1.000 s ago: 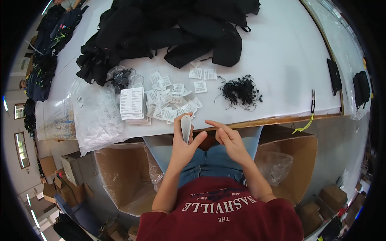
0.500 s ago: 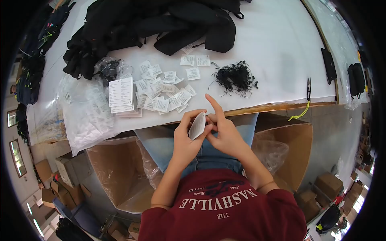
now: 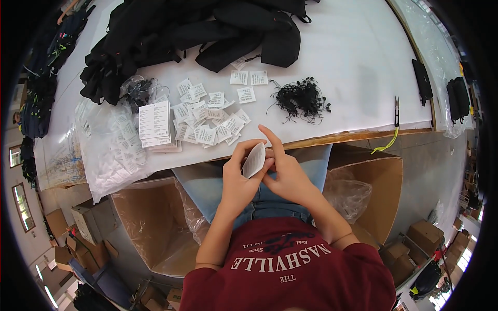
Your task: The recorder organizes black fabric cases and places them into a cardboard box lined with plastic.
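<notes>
While the left hand (image 3: 237,179) pinched a white card (image 3: 254,161) at centre frame, the right hand (image 3: 288,177) lay close by, index extended, its grip indeterminable; light pressure seemed best against creasing. White desk (image 3: 358,98), upper frame: bore printed slips (image 3: 205,136), black cords (image 3: 301,99). Cartons (image 3: 425,236) stood lower right.

tabletop (image 3: 365,85) free right of the black cords (image 3: 302,99); white packets (image 3: 205,136) obstruct beyond left hand (image 3: 237,175)
</notes>
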Available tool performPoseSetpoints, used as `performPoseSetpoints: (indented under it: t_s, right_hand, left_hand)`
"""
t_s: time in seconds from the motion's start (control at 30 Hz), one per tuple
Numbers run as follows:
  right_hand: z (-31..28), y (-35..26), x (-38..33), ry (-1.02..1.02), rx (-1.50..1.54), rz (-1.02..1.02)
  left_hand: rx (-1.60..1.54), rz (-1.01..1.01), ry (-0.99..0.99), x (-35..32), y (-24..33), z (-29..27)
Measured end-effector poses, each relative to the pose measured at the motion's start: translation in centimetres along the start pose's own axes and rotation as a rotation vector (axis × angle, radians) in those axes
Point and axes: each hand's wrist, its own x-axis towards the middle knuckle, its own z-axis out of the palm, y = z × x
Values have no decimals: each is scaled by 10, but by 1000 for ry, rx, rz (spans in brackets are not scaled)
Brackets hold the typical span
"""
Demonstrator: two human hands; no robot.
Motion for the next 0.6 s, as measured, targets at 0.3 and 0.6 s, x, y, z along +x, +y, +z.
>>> performPoseSetpoints:
  t_s: [0.3,0.6]
  right_hand:
    - [-5,-8,-3,-3,18,30]
    - [0,-4,-4,-33,-9,-34]
  left_hand:
    - [-53,10,-20,-2,-8,-5]
    - [-24,84,-23,-4,-12,-2]
